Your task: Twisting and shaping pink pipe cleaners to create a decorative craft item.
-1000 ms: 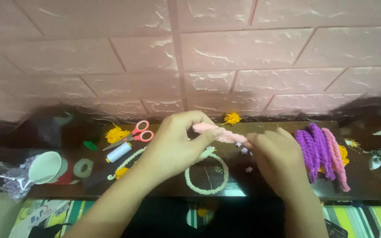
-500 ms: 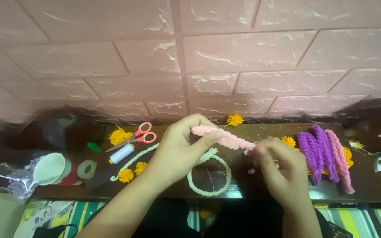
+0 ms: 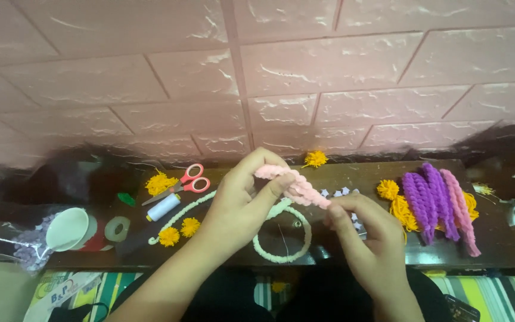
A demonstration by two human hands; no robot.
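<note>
— What's she got in her fingers there?

— A twisted pink fuzzy coil [image 3: 293, 186]. The left hand [image 3: 242, 200] pinches its upper end between thumb and fingers, closed tight on it. The right hand [image 3: 362, 229] grips the lower end, fingertips pressed together around it. The coil hangs in the air between them, just above the dark shelf [image 3: 496, 244].

— How far along would you say?

— Hard to be sure. At three o'clock from the hands lie finished-looking twists, purple coils [image 3: 424, 200] and one pink coil [image 3: 460, 211], so I'd judge several are done. The one in hand looks wound along its whole visible length. Directly below it a pale ring [image 3: 281, 253] lies flat, bare of any decoration, and yellow pompoms [image 3: 177, 229] sit loose at nine o'clock.

— Much room to work?

— Not a lot. The shelf is narrow; the brick wall [image 3: 329, 77] stands close at twelve o'clock and the front edge runs right under the wrists. Red-handled scissors [image 3: 189, 179] and a white thread spool [image 3: 163, 207] crowd the ten o'clock side, with a tape roll [image 3: 116, 228] and a white cup [image 3: 67, 229] further out at nine. The freest patch is around the ring.
</note>
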